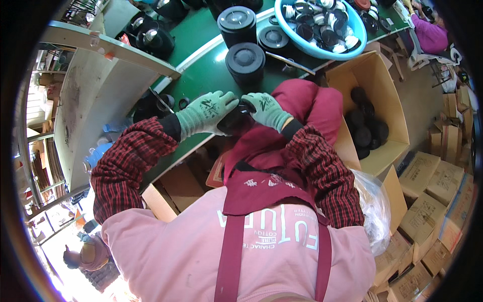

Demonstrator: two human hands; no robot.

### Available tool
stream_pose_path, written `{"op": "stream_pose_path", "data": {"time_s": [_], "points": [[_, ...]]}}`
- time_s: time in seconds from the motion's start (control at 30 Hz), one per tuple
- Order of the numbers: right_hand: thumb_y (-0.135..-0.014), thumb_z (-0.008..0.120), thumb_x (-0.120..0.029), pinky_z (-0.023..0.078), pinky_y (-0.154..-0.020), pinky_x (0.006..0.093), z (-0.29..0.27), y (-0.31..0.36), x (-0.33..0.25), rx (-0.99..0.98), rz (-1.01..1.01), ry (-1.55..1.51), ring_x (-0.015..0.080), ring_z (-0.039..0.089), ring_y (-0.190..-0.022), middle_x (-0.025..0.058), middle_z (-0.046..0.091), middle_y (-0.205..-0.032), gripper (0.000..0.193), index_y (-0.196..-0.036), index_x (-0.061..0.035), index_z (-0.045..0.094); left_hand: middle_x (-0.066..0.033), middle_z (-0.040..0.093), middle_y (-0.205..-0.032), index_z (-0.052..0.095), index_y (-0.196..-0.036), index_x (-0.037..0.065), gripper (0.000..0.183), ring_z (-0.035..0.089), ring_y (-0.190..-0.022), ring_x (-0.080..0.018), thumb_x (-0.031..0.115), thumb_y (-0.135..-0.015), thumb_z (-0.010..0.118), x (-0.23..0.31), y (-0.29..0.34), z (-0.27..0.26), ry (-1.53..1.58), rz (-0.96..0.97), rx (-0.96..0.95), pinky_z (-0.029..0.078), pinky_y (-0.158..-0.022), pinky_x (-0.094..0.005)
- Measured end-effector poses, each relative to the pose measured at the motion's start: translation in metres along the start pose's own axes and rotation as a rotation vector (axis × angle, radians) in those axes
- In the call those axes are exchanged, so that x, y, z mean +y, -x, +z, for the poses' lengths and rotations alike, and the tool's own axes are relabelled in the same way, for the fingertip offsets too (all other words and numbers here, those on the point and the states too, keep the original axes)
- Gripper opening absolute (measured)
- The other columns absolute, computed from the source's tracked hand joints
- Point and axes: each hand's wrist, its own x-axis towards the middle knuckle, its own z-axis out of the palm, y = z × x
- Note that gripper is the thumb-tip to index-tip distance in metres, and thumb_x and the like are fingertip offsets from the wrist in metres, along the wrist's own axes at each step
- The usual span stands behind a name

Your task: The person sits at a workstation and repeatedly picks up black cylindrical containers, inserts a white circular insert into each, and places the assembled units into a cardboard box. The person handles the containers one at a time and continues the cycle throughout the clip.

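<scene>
Both hands wear pale green gloves. Between them, above my lap at the table's near edge, is a dark, glossy, rounded black piece [235,122]; its exact kind is hard to make out. My left hand [207,112] closes around its left and upper side. My right hand [266,107] grips its upper right, fingers curled at the top. Much of the piece is hidden by the gloves. Just beyond the hands, a black round canister with a ribbed lid [245,59] stands on the green tabletop [198,75].
Another black canister [236,22] and a black disc [272,38] are farther back, beside a blue basin [322,54] of black and white parts. An open cardboard box [387,143] on my right holds black pieces. A metal rail [115,48] crosses at left. A person in purple [430,35] sits far right.
</scene>
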Motion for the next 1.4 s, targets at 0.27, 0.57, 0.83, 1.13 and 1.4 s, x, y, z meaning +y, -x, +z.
{"op": "stream_pose_path", "data": {"time_s": [0.27, 0.57, 0.83, 1.13, 1.4], "points": [[-0.091, 0.075, -0.019, 0.047, -0.107, 0.0422, 0.003, 0.054, -0.023, 0.342, 0.295, -0.372, 0.0365, 0.059, -0.124, 0.0184, 0.063, -0.132, 0.057, -0.141, -0.0016, 0.053, -0.0165, 0.054, -0.131, 0.052, -0.144, 0.014, 0.100, 0.061, -0.119, -0.0384, 0.036, -0.057, 0.096, -0.127, 0.016, -0.082, -0.022, -0.420, -0.058, 0.054, -0.099, -0.0456], [-0.093, 0.069, -0.006, 0.053, -0.099, 0.0342, 0.004, 0.105, -0.030, 0.148, 0.390, -0.477, 0.0231, 0.067, -0.113, 0.0130, 0.067, -0.121, 0.037, -0.129, 0.0008, 0.061, -0.0115, 0.041, -0.159, 0.047, -0.152, 0.028, 0.079, 0.050, -0.138, -0.0398, -0.005, -0.083, 0.065, -0.329, -0.083, -0.048, -0.227, -0.684, 0.416, 0.047, -0.112, -0.0489], [-0.095, 0.068, -0.011, 0.052, -0.098, 0.0366, 0.000, 0.099, -0.017, 0.124, 0.473, -0.456, 0.0287, 0.068, -0.110, 0.0144, 0.070, -0.117, 0.028, -0.120, 0.0001, 0.066, -0.0185, 0.042, -0.153, 0.041, -0.152, 0.012, 0.094, 0.046, -0.137, -0.0362, 0.049, -0.076, 0.083, -0.319, -0.085, 0.008, -0.212, -1.445, 0.800, 0.039, -0.106, -0.0612], [-0.093, 0.067, -0.015, 0.052, -0.095, 0.0419, 0.008, 0.092, -0.021, 0.100, 0.399, -0.386, 0.0353, 0.066, -0.106, 0.0169, 0.069, -0.113, 0.029, -0.119, -0.0029, 0.067, -0.0167, 0.061, -0.132, 0.064, -0.126, 0.012, 0.045, 0.064, -0.114, -0.0370, 0.016, -0.082, 0.074, -0.267, -0.006, 0.055, -0.169, -0.923, 0.540, 0.052, -0.093, -0.0516], [-0.088, 0.073, -0.023, 0.042, -0.112, 0.0459, -0.052, 0.041, -0.089, 0.251, 0.122, -0.147, 0.0378, 0.053, -0.132, 0.0210, 0.055, -0.140, 0.061, -0.143, -0.0074, 0.053, -0.0083, 0.063, -0.108, 0.068, -0.125, 0.008, 0.044, 0.059, -0.099, -0.0284, 0.008, -0.081, 0.066, -0.055, 0.058, -0.062, -0.231, -0.217, 0.418, 0.045, -0.096, -0.0443]]}}
